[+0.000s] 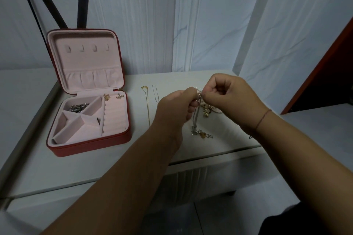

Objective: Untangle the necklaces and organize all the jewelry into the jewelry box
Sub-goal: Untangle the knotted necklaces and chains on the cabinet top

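Note:
A red jewelry box [57,150] with pink lining stands open at the left of the table. A silver chain [79,107] lies in its back compartment, and two small earrings [112,97] sit at the top of the ring rolls. My left hand [175,107] and my right hand [229,97] are raised together above the table, both pinching a tangled bunch of silver necklaces [196,118] that hangs down to pendants [202,134] on the tabletop. A gold necklace [147,107] and a thin silver chain [155,93] lie stretched out between the box and my hands.
More gold jewelry [207,109] lies in a heap on the table [95,168] under my right hand. A white curtain hangs behind. Black bars lean behind the box lid. The table's front edge runs just below the pendants.

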`<state>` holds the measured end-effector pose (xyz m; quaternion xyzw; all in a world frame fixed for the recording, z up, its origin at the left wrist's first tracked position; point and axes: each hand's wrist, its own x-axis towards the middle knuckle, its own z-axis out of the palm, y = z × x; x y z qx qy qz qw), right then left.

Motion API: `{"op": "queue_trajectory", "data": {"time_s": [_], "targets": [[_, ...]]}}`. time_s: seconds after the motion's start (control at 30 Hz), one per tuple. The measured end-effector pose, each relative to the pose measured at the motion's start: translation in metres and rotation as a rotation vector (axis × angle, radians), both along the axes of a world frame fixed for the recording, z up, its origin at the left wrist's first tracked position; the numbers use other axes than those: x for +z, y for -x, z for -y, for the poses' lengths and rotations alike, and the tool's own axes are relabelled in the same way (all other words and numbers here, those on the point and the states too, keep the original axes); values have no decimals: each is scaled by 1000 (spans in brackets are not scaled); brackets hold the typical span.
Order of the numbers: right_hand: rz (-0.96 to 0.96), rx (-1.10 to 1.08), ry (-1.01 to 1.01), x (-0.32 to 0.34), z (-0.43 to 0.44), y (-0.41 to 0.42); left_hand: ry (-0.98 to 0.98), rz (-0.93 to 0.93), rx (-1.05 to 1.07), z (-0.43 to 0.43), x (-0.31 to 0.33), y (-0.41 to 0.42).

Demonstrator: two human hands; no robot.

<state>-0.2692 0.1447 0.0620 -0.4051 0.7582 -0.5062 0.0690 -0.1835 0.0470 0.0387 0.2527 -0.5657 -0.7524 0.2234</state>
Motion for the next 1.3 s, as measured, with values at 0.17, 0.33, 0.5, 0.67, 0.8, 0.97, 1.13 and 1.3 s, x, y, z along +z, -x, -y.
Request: {"op": "queue_trajectory", "data": {"time_s": [0.17,0.33,0.5,0.67,0.8,0.97,1.13,1.3], "targets": [[132,18,48,-2,1,0,-346,-38,-124,-3,2,-1],[-291,-20,-116,5,-1,-3,-175,-24,-56,-4,1,-1],[-195,-45,-98,3,-1,0,-24,-26,16,-2,1,-2],[-156,0,-96,3,-4,1,-35,-25,-6,-1,2,-4],[-214,-7,-124,2,-5,3,-19,-6,-2,-1,1,-3],[-82,27,-68,1,-5,4,-253,1,-63,-1,0,-2],[179,30,-2,-5,-3,6,-338,7,-115,-1,-1,-1],[295,12,-13,-5,-5,10,225,-3,67,2,-6,-5]]}}
